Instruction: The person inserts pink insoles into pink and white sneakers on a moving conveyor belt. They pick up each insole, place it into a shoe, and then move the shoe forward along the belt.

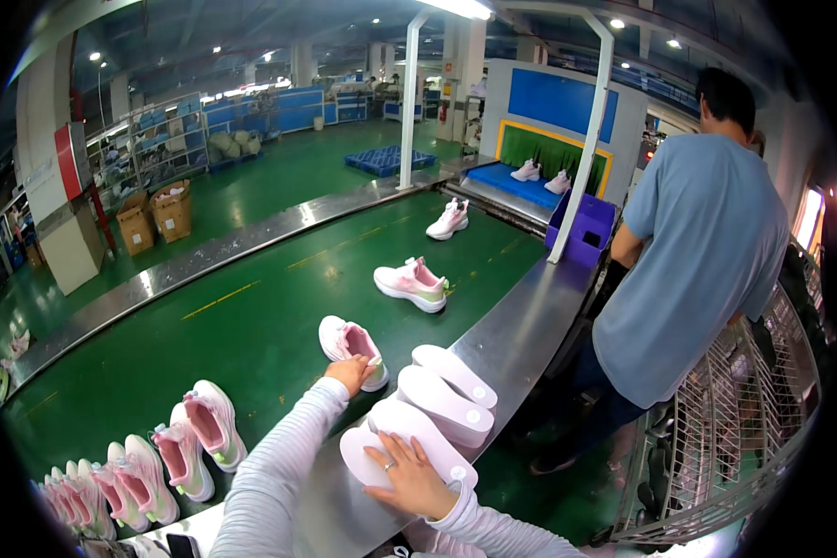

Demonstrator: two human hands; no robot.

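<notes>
My left hand [348, 374] is closed on the heel collar of a white-and-pink sneaker [333, 337], which rests on the green conveyor belt [279, 321]. My right hand [411, 474] lies with fingers spread on pale pink insoles [391, 423] on the metal edge of the line. Each insole bears a small round mark at the heel end. Beyond them lie more insoles [442, 405], partly overlapping. Farther up the belt stand two more sneakers, a nearer one [409, 282] and a farther one [448, 220].
Several sneakers [184, 456] stand in a row at the near left. A phone [183, 545] lies by them. At the far end is a machine opening [549, 153] with two sneakers, beside purple bins [584, 228]. A person [693, 251] stands at right by a wire rack [725, 437].
</notes>
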